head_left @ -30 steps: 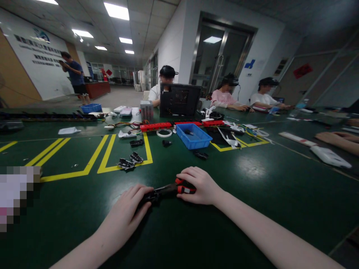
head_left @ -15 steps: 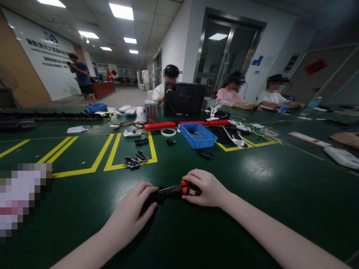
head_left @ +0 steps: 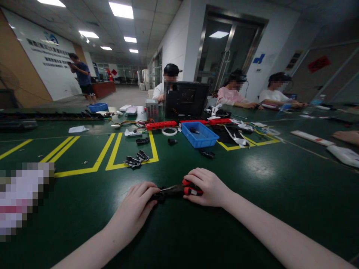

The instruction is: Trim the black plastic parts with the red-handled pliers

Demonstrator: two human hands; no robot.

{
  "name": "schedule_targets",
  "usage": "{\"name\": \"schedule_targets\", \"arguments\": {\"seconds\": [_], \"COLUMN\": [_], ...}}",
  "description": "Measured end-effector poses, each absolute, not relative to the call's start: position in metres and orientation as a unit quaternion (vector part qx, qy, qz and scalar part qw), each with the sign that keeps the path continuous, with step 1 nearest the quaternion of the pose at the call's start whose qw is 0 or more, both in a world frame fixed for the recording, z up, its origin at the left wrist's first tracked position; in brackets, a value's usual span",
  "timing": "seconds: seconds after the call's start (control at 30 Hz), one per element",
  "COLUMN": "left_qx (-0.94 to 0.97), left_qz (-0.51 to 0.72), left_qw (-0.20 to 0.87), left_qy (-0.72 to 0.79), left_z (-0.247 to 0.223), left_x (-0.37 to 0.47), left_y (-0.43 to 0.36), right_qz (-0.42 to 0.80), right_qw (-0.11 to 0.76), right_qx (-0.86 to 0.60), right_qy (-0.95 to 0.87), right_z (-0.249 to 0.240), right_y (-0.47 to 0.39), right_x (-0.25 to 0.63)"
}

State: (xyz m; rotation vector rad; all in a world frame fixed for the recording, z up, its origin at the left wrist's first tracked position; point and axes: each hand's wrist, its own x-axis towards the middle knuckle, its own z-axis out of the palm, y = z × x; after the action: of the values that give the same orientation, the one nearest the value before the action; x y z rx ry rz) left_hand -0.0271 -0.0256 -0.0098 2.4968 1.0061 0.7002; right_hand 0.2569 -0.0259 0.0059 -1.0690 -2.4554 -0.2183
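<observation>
My right hand is closed round the red and black handles of a pair of long-nose pliers. The jaws point left and meet a small black part at the fingertips of my left hand. That hand grips the black part against the green table, fingers over it and thumb in front. Most of the part is hidden beneath my fingers, so its kind cannot be made out.
Beyond my hands stands a blue tray with a dark piece inside. Black and silver parts lie by yellow tape. Red power strips, a white ring and a black computer case are farther back. People sit across the table.
Both hands keep their hold, with the pliers still at the black part. The whole view has shifted very slightly.
</observation>
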Motion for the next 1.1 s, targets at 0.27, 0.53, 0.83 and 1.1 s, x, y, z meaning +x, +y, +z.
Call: {"name": "schedule_targets", "arguments": {"seconds": [0.27,0.53,0.83,1.1], "left_qx": [0.888,0.887,0.880,0.860], "left_qz": [0.240,0.229,0.221,0.232], "left_qw": [0.147,0.165,0.197,0.256], "left_qy": [0.363,0.367,0.371,0.375], "left_z": [-0.013,-0.012,-0.005,-0.001], "left_x": [-0.030,-0.030,-0.030,-0.027], "left_y": [-0.024,-0.023,-0.025,-0.029], "right_qz": [-0.083,-0.084,-0.084,-0.082], "right_qw": [0.246,0.266,0.259,0.237], "right_qx": [-0.392,-0.381,-0.376,-0.368], "right_qy": [-0.882,-0.881,-0.886,-0.895], "right_z": [0.007,0.009,0.009,0.006], "right_y": [-0.021,-0.020,-0.022,-0.023], "right_x": [0.264,0.264,0.261,0.259]}}
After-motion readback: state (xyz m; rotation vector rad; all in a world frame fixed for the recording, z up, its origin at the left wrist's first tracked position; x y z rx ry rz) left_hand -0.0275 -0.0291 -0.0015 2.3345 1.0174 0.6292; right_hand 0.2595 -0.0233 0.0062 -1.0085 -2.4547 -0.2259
